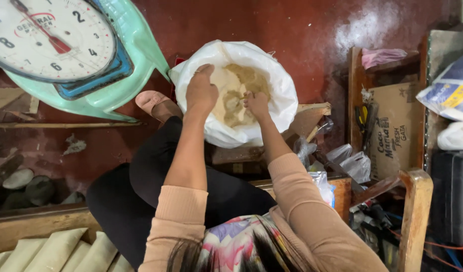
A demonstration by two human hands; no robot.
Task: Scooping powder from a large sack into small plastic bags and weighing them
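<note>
Crinkled white plastic bag [282, 88], lumpy beige dough [231, 95], left hand [201, 93], right hand [255, 103]

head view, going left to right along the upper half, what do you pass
weighing scale with round dial → pink sandal → left hand on the white plastic bag of pale meal → right hand inside it → cardboard box → white and blue sack

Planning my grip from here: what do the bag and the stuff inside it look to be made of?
The bag: thin white plastic film, glossy and crinkled at its rolled-down rim. The contents: pale beige, matte, clumpy, probably a powder or meal; the exact kind is unclear. The left hand rests on the rim; the right hand is inside.
</note>
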